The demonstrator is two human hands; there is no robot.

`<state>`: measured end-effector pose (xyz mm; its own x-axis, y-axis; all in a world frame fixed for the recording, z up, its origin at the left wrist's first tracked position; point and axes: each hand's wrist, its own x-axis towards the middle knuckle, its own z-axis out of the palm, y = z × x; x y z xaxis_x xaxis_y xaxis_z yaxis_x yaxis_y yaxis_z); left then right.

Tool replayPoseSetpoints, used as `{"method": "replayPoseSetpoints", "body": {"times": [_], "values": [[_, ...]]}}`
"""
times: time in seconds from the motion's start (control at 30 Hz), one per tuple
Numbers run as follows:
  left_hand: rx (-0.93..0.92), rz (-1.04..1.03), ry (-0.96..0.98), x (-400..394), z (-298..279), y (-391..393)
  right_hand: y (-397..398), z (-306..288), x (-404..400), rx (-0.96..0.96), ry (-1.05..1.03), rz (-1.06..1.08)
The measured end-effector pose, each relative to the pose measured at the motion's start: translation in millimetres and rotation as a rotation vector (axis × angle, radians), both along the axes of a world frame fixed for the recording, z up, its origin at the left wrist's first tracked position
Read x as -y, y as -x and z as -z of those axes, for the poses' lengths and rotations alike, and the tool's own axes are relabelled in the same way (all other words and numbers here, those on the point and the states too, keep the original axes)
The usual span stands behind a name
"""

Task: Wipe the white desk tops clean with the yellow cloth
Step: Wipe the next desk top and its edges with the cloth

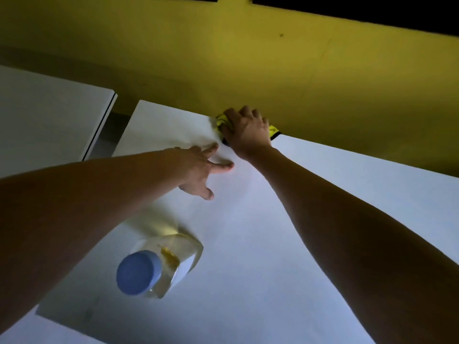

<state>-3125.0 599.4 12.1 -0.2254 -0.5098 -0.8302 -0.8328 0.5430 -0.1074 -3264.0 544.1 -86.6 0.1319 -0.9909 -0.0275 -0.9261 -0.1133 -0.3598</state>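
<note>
My right hand [248, 130] presses the yellow cloth [221, 121] onto the far edge of the white desk top [273, 232], right against the yellow wall. Its fingers curl over the bunched cloth, which shows only at both sides of the hand. My left hand [201, 170] rests on the desk a little nearer and to the left. Its fingers are spread and straight, tips touching the surface, and it holds nothing.
A clear bottle with a blue cap [159, 266] stands on the desk under my left forearm. A second white desk top [49, 115] lies to the left across a narrow gap. The yellow wall [223, 58] bounds the far edge.
</note>
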Motion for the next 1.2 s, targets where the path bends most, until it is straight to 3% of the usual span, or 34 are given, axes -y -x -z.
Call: {"method": "replayPoseSetpoints", "body": {"times": [0.23, 0.37, 0.63, 0.77, 1.0, 1.2], "values": [[0.144, -0.038, -0.064, 6.4, -28.3, 31.7, 134.8, 0.2, -53.0, -0.013, 0.036, 0.113], [0.064, -0.128, -0.014, -6.6, -26.5, 60.6, 187.1, 1.7, -70.7, -0.046, 0.031, 0.146], [-0.274, -0.434, 0.496, -118.6, 58.7, 155.1, 128.2, 1.9, -39.9, 0.044, 0.014, 0.012], [-0.419, -0.490, 0.726, -139.3, 94.7, 158.1, 151.1, 5.1, -50.0, 0.062, 0.032, 0.035], [-0.490, -0.484, 0.863, -140.8, 112.2, 154.0, 303.7, -0.7, -115.5, -0.013, 0.078, 0.225], [-0.478, -0.489, 0.886, -139.8, 113.5, 157.4, 272.3, 7.3, -101.3, -0.079, 0.065, 0.305]]}}
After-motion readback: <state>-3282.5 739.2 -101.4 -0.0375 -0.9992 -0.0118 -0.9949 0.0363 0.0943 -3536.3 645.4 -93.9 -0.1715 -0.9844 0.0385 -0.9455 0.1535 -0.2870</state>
